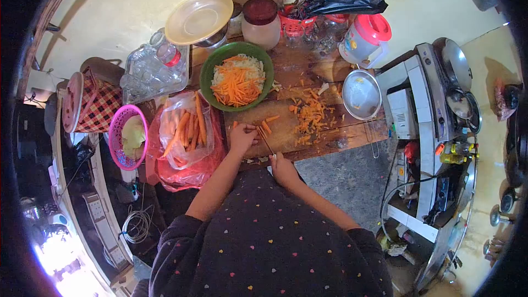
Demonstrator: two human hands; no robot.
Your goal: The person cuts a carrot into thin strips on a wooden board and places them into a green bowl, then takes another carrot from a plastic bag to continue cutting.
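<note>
Head view: the left hand (242, 137) reaches forward on a bare forearm, fingers curled down and pinning a carrot piece (236, 125) to the cutting board (286, 132). At its 4 o'clock, the right hand (284, 169) has its fingers wrapped round a knife (264, 141), blade pointing toward 11 o'clock. A green bowl (208, 74) of carrot strips sits at 12 o'clock.

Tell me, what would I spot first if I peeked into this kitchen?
Orange jumps out first: a green bowl heaped with carrot strips sits at the back of the wooden board, and whole carrots lie in a plastic bag to its left. In the middle, the left hand is curled on the board by cut carrot pieces, and the right hand holds a knife.
</note>
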